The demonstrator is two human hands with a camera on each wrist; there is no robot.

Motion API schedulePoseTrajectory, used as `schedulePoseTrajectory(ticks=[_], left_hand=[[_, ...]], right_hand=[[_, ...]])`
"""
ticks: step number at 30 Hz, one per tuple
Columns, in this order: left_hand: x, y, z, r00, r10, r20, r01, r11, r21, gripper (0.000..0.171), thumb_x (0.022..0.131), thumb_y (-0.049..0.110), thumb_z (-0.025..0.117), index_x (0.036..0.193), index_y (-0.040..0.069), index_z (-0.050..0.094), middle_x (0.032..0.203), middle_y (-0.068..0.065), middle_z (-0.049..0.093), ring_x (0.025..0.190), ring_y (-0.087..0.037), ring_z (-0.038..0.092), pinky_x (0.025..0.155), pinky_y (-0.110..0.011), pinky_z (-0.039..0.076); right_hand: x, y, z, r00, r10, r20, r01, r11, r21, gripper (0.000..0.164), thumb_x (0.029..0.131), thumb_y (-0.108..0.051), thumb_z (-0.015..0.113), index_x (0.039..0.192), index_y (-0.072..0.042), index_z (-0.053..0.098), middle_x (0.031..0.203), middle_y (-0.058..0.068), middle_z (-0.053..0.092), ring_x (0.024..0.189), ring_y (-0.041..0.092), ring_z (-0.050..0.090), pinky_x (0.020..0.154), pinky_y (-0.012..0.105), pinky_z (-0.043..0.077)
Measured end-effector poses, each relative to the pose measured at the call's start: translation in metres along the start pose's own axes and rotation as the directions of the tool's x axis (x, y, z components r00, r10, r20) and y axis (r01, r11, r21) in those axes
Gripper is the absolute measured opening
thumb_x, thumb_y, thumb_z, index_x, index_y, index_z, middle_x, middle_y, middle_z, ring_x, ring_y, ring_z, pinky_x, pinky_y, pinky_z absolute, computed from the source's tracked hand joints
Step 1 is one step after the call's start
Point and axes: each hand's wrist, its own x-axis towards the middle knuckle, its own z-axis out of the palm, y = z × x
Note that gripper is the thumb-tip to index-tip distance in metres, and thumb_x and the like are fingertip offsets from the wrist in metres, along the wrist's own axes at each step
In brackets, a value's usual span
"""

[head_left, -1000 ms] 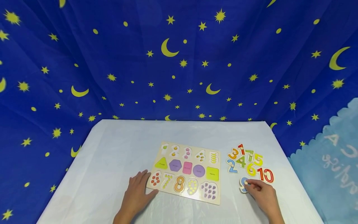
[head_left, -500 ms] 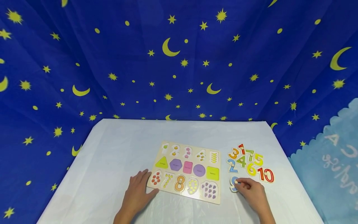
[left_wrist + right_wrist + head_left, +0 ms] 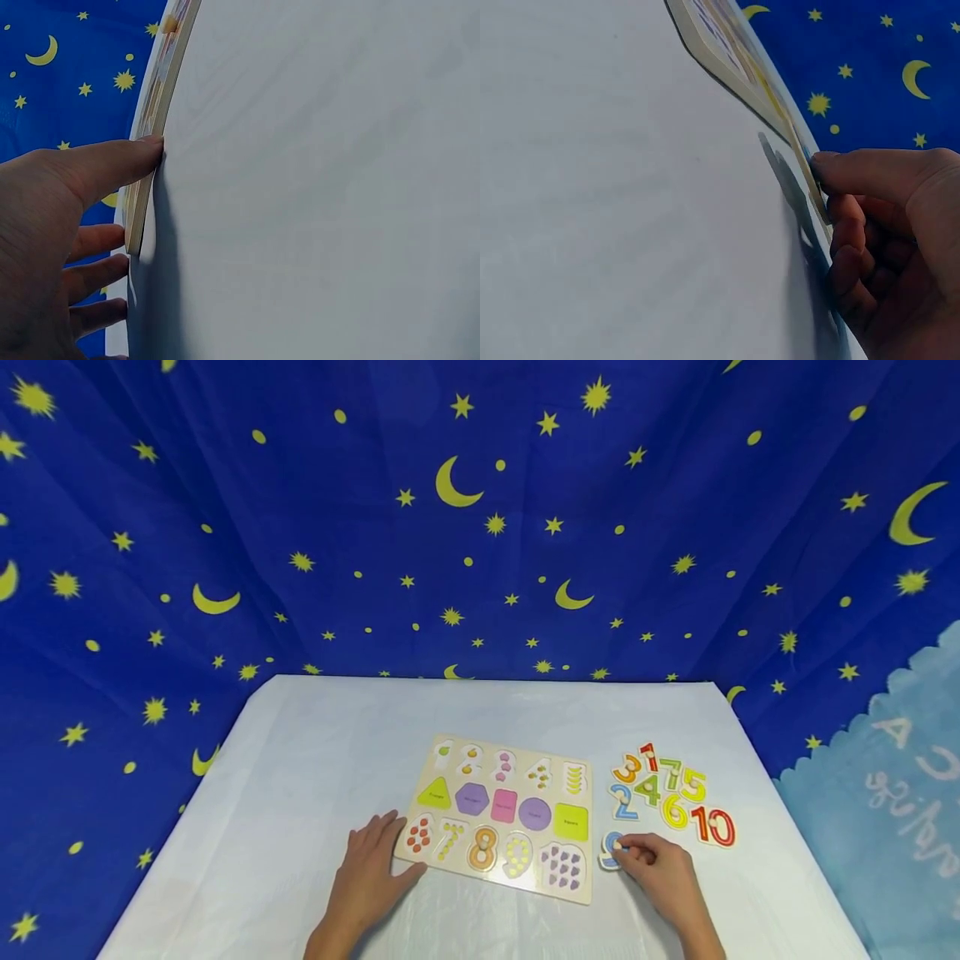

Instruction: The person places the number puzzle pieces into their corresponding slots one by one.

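A wooden number puzzle board (image 3: 510, 883) lies slightly turned on the table, with an orange 8 (image 3: 482, 849) seated in its bottom row. My left hand (image 3: 367, 872) rests at the board's lower left corner, fingers spread and fairly straight. In the left wrist view its thumb (image 3: 120, 163) touches the board's edge (image 3: 174, 82). My right hand (image 3: 663, 872) pinches a blue number 9 puzzle piece (image 3: 609, 852) by its knob, just right of the board. In the right wrist view that piece is seen edge-on between thumb and fingers, apparently raised, with its shadow on the table.
Several loose number pieces lie right of the board, among them a blue 2 (image 3: 623, 802), a yellow 6 (image 3: 674, 812) and a red 10 (image 3: 712, 827). A white cover (image 3: 337, 727) lies over the table. Behind hangs a blue starry cloth (image 3: 360, 527).
My right hand has moved left with the blue 9, from below the red 10 to close beside the board. The left hand and the board have stayed in place.
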Motion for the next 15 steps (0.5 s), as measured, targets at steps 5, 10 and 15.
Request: schedulePoseTrajectory(ticks=[5, 10, 15], left_hand=[[0.002, 0.003, -0.002, 0.999, -0.025, 0.039, 0.025, 1.0, -0.005, 0.074, 0.076, 0.046, 0.076, 0.134, 0.006, 0.053, 0.143, -0.011, 0.044, 0.136, -0.036, 0.032, 0.113, -0.057, 0.014], [0.002, 0.002, -0.002, 0.998, -0.032, 0.057, 0.033, 0.999, -0.002, 0.074, 0.076, 0.046, 0.076, 0.135, 0.007, 0.053, 0.144, -0.011, 0.043, 0.136, -0.036, 0.031, 0.113, -0.056, 0.013], [0.002, 0.001, -0.002, 0.997, -0.044, 0.069, 0.045, 0.999, -0.003, 0.075, 0.077, 0.047, 0.075, 0.135, 0.007, 0.052, 0.145, -0.011, 0.043, 0.137, -0.037, 0.03, 0.113, -0.057, 0.012]], right_hand=[[0.0, -0.001, 0.003, 1.0, -0.015, -0.009, 0.015, 1.0, 0.011, 0.022, 0.079, -0.022, 0.078, 0.098, -0.011, 0.074, 0.073, -0.004, 0.06, 0.066, 0.013, 0.053, 0.056, 0.022, 0.044], [-0.002, -0.004, 0.007, 1.0, -0.016, 0.007, 0.016, 1.0, 0.023, 0.022, 0.079, -0.021, 0.079, 0.098, -0.012, 0.074, 0.074, -0.004, 0.06, 0.067, 0.013, 0.053, 0.056, 0.022, 0.045], [-0.003, -0.007, 0.011, 1.0, -0.024, 0.018, 0.024, 0.999, 0.024, 0.021, 0.078, -0.02, 0.079, 0.098, -0.013, 0.074, 0.074, -0.004, 0.06, 0.068, 0.013, 0.054, 0.057, 0.022, 0.046]])
